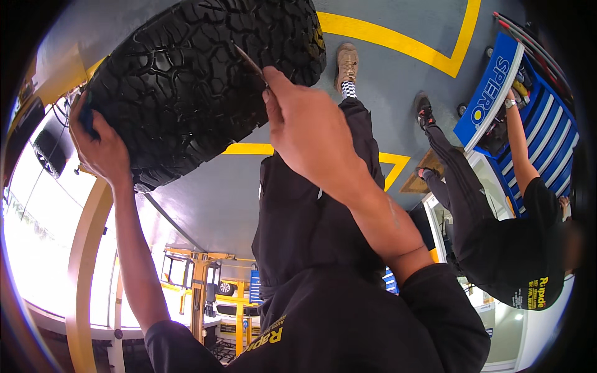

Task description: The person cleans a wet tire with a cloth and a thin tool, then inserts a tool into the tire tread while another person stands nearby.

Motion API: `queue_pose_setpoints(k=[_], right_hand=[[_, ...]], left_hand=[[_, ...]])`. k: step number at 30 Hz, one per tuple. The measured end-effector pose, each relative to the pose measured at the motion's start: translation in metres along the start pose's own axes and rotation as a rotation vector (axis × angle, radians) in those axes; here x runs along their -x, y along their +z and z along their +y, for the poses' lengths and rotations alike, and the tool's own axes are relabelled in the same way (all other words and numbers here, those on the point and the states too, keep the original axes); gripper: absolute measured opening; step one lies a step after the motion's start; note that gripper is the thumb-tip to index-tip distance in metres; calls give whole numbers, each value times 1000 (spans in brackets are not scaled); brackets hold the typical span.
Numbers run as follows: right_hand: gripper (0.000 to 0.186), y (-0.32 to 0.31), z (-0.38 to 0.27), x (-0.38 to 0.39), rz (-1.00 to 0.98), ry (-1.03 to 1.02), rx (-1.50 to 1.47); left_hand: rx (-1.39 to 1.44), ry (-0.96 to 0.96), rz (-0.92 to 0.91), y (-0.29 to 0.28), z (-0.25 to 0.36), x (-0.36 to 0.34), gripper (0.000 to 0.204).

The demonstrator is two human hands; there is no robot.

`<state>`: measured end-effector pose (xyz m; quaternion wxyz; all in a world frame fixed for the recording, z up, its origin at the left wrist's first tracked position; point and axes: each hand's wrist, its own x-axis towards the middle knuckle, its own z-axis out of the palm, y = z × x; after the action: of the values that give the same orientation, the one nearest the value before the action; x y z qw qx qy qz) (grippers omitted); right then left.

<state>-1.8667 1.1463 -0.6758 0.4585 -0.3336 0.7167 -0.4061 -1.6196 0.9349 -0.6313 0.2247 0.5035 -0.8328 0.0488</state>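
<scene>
A large black tyre [180,81] with chunky tread blocks fills the upper left. My left hand [102,146] grips its left edge, thumb by the tread and fingers along the sidewall. Something blue shows beside that thumb, too small to name. In my right hand [305,124], closed in a pinch, is a thin pointed metal tool [249,60]. Its tip is at the tread near the middle of the tyre; whether it enters a groove I cannot tell. The tool's handle is hidden in my fist.
Yellow lines [398,40] mark the grey floor. At the right, another person [504,248] in black reaches into a blue tool cart [541,130]. A yellow post [87,248] stands at the left, with another wheel [50,152] beyond. A yellow lift [199,286] is in the background.
</scene>
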Motion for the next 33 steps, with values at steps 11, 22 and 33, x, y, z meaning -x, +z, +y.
queue_pose_setpoints(k=[11,22,33], right_hand=[[38,69,53,-1,254,-299,-851],[32,-32,13,-2,-116,6,-26],[26,-54,-35,-40,-238,36,53]], left_hand=[[-52,-71,-3,-5,3,25,35],[-30,-91,-10,-13,10,28,34],[-47,-8,0,-4,5,12,34]])
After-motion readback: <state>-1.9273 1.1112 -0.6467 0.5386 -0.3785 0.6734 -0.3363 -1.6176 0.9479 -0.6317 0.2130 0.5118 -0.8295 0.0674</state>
